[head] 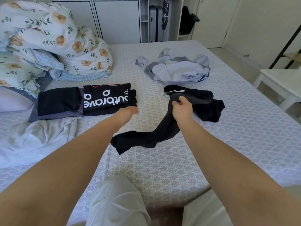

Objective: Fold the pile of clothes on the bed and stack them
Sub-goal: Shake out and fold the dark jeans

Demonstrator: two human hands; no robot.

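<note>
My right hand (181, 108) grips a crumpled black garment (203, 105) that trails across the bed toward me. My left hand (128, 112) hovers blurred beside a folded black shirt with white lettering (105, 99), holding nothing that I can see; its fingers are not clear. Left of that shirt lies a folded black piece (58, 101) on a folded grey-blue one (48, 117). A heap of unfolded pale blue and grey clothes (175, 69) sits farther back on the bed.
The patterned bed sheet (162, 168) stretches in front of me. Floral bedding and pillows (53, 41) pile up at the back left, with a rumpled white sheet (32, 137) on the left. A white bench (281, 84) stands right of the bed; wardrobes line the far wall.
</note>
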